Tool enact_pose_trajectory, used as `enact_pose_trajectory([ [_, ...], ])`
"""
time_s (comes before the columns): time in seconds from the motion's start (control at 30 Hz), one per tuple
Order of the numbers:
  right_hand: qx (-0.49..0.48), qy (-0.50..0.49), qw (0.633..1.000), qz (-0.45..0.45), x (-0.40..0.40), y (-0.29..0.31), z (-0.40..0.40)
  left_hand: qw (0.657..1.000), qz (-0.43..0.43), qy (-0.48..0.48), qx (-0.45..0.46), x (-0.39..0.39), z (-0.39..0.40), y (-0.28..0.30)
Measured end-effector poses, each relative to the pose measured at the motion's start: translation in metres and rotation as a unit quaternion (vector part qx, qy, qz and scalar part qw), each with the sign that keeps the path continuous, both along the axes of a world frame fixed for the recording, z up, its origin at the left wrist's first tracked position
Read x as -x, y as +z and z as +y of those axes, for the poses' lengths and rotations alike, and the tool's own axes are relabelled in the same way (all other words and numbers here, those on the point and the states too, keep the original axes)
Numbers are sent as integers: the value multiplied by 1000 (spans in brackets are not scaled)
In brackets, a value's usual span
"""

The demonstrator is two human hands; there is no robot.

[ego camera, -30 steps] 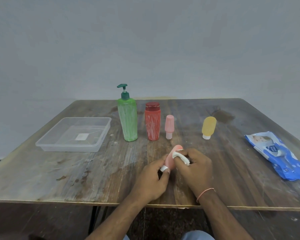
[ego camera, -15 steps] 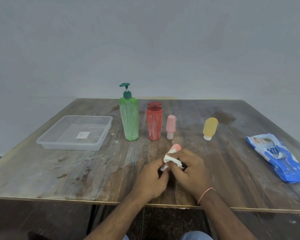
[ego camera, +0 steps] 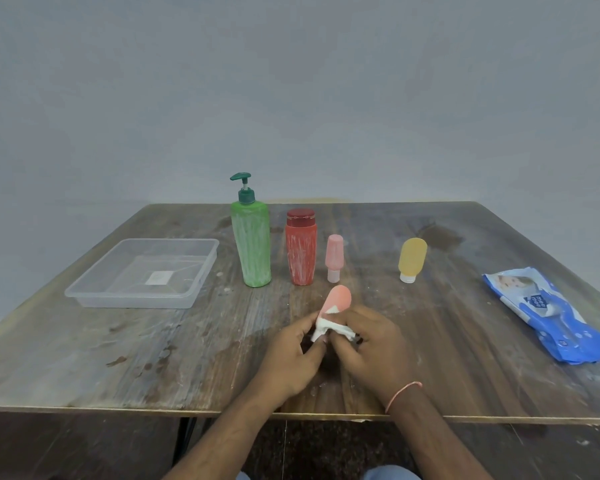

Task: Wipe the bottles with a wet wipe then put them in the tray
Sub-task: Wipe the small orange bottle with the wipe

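small pink bottle held and rubbed with a wet wipe above the counter

a salmon-pink bottle [ego camera: 338,298] is held near the front edge of the counter [ego camera: 118,358], tilted with its rounded end pointing away and up. its lower end is pinched by the curled fingers of the left hand [ego camera: 291,355]. a crumpled white wet wipe [ego camera: 329,328] is pressed against the lower part of the bottle by the right hand [ego camera: 371,344], whose fingers are curled round the wipe. a thin orange thread [ego camera: 400,394] is worn on the right wrist.

further back, a row of bottles is stood upright on the counter, each apart from the next: a tall green pump bottle [ego camera: 252,247], a red bottle [ego camera: 301,247] just beside it, a small pink bottle [ego camera: 334,258] resting on its cap, and, well to the right, a yellow bottle [ego camera: 412,259] also on its cap. the green and red ones are streaked with white.

a clear plastic tray [ego camera: 194,289] is set to the left of the row, with no bottle in it. a blue pack of wipes [ego camera: 551,317] is laid flat near the right edge.
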State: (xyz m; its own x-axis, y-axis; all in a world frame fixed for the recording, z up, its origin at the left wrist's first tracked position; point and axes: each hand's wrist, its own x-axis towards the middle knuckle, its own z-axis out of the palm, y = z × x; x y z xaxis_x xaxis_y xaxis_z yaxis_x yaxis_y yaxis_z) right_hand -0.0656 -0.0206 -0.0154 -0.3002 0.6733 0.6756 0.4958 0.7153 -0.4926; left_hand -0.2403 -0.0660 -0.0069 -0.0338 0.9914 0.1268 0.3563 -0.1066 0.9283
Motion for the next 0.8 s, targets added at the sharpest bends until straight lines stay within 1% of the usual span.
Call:
enact_pose_trajectory([
  [0.1,7,-54,999,8,-3,-1,3,1000,-9,-27,5,1,-2,2],
  [0.27,12,-133,988,81,-3,-3,11,999,-2,-48,20,5,-6,8],
  [0.4,36,-154,980,119,-1,0,10,999,-19,-40,29,5,-6,8],
  [0.5,58,-140,981,121,1,-2,10,998,-42,-25,29,5,-7,10],
  [0.63,79,-96,988,86,1,-5,8,996,-80,-9,28,7,-5,8],
  [0.8,79,-5,996,40,2,-2,-1,992,-121,18,33,8,-3,8],
])
